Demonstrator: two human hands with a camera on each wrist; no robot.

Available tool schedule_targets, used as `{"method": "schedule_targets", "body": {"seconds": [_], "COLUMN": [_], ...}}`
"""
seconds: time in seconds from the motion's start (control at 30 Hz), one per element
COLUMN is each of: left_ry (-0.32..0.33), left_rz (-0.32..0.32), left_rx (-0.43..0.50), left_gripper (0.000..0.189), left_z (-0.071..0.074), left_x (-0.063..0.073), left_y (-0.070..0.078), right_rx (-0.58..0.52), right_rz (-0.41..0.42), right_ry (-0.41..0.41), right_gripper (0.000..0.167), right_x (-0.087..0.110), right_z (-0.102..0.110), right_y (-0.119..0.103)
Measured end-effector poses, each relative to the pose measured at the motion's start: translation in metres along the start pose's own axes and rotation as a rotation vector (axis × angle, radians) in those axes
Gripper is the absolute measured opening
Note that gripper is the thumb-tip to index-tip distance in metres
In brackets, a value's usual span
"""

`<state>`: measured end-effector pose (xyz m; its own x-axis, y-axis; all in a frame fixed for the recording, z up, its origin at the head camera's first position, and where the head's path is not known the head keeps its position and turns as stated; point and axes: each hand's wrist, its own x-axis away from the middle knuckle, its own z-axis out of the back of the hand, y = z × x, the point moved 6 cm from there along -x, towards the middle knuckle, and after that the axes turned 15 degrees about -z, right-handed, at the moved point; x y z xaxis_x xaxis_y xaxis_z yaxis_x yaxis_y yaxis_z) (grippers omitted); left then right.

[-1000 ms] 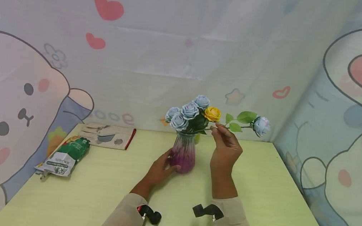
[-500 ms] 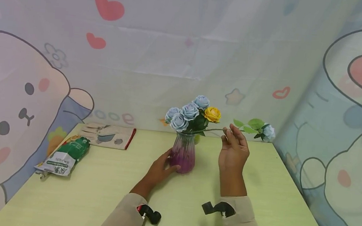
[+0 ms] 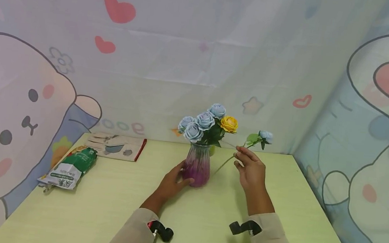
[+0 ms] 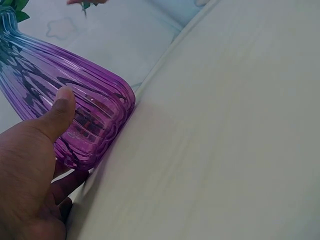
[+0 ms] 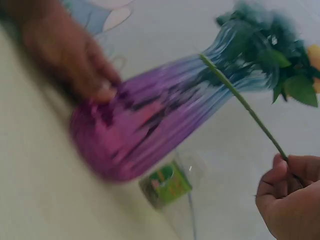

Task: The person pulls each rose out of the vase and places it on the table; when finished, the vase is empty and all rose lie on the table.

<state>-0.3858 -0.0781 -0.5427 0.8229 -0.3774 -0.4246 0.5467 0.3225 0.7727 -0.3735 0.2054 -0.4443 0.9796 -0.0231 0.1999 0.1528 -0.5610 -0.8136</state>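
From the head I look forward and down across the surface (image 3: 103,214); my two wrist views, close in and tilted, share the purple vase (image 4: 100,117).

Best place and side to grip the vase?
Low on the vase, round its purple body, from the person's left, looks best. It stands upright and widens below the neck, giving a broad wrap; roses crowd above the mouth. The left hand holds it there, while the right hand, pinching a loose blue rose, occupies the right side.
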Motion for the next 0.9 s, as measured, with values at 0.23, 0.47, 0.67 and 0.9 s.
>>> {"method": "schedule_targets", "body": {"seconds": [0.23, 0.47, 0.67, 0.9], "left_ry": [0.003, -0.006, 0.003, -0.006], "left_rz": [-0.013, 0.001, 0.003, 0.013], "left_rx": [-0.02, -0.026, -0.018, -0.017], "left_gripper": [0.087, 0.089, 0.088, 0.088], "left_z": [-0.001, 0.0, 0.001, 0.0], "left_x": [0.0, -0.001, 0.0, 0.001], "left_y": [-0.001, -0.003, 0.0, 0.0], "right_rx": [0.64, 0.925, 1.07, 1.219], "right_rz": [-0.074, -0.024, 0.05, 0.155], "right_ry": [0.025, 0.004, 0.036, 0.033], "right_gripper": [0.035, 0.027, 0.028, 0.023], "right_x": [-0.005, -0.011, -0.013, -0.018], "right_z": [0.023, 0.027, 0.028, 0.03], "right_y": [0.014, 0.024, 0.033, 0.044]}}
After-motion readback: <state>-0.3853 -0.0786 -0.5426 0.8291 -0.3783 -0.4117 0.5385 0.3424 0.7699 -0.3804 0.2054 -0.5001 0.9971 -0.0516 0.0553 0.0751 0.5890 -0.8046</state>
